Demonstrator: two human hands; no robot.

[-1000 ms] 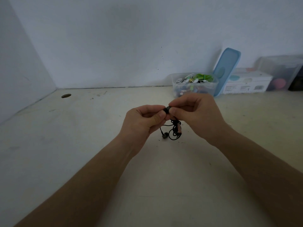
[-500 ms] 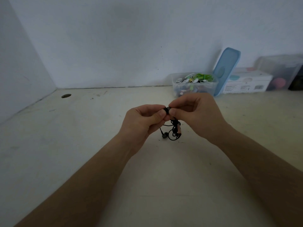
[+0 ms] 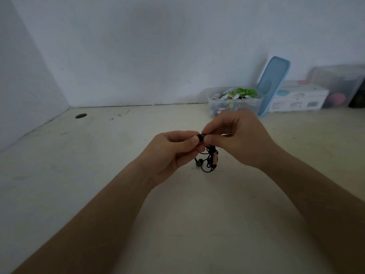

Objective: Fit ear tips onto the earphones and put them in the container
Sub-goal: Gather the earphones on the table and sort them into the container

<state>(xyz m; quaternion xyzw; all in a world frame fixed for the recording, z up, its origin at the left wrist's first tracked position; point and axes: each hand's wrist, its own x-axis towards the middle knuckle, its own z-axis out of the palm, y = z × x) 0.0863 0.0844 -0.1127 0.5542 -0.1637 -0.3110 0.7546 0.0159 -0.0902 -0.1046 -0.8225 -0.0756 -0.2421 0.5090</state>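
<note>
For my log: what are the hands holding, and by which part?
The black earphones, by one earbud, pinched between the fingertips of the left hand and the right hand; the rest hangs below.

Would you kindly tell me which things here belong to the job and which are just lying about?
Job: ear tip, earphones, container, left hand, right hand.
Lying about: blue lid, white box, clear bin.

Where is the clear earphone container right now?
In the head view, the clear container stands far right on the table, just left of the leaning blue lid, beyond the right hand.
</note>
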